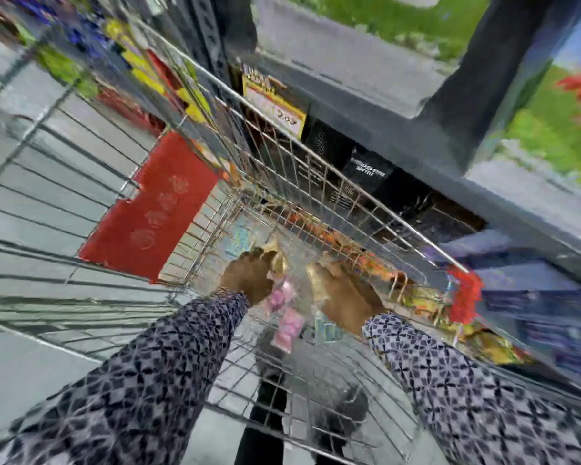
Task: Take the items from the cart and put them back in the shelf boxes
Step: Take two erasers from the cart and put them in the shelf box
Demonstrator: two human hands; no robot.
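The picture is blurred by motion. Both my arms reach down into a wire shopping cart [188,95]. My left hand [249,275] is curled on a golden packet [277,260] near the cart's bottom. My right hand [346,297] grips another golden packet [316,283]. Between and below my hands lie pink packets [285,313]. A pale blue packet [240,239] lies deeper in the cart. Orange and yellow packets [376,266] line the cart's right side.
A red panel [151,209] hangs on the cart's far end. To the right stands a dark shelf [399,129] with black boxes [366,172] and a yellow price tag [275,105]. Colourful goods [141,65] fill the far left shelving. Grey floor [31,374] lies left.
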